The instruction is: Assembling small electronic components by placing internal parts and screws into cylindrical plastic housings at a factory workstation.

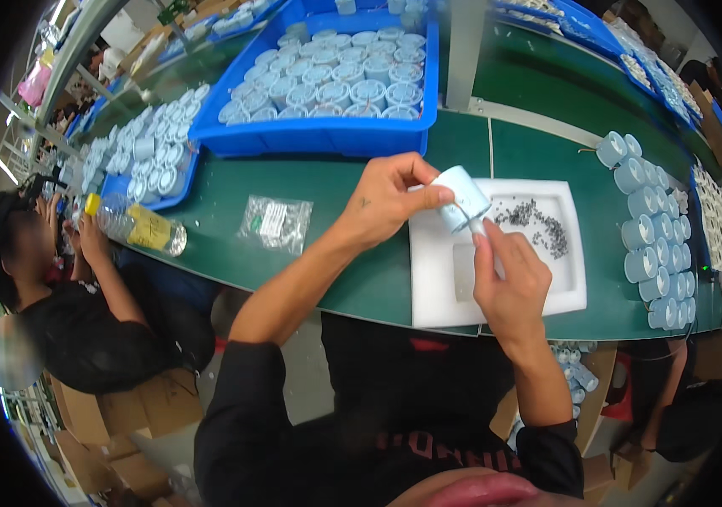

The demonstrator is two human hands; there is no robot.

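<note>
My left hand [386,203] grips a light blue round plastic housing [460,193], tilted above a white foam tray [574,253]. My right hand [510,275] is closed in a pinch by the lower rim of the housing. Between its fingertips shows a small white piece [478,226], whose kind is too small to make out. A thin wire seems to stick out of the housing near my left thumb. Small dark parts [528,215], perhaps screws, lie scattered in the tray's recess.
A big blue bin [318,142] of similar housings stands behind, with a smaller blue tray [182,190] at left. A see-through plastic bag [275,224] and a bottle [137,226] lie on the green table. Housings [644,231] are stacked at right. Another person [48,296] sits at left.
</note>
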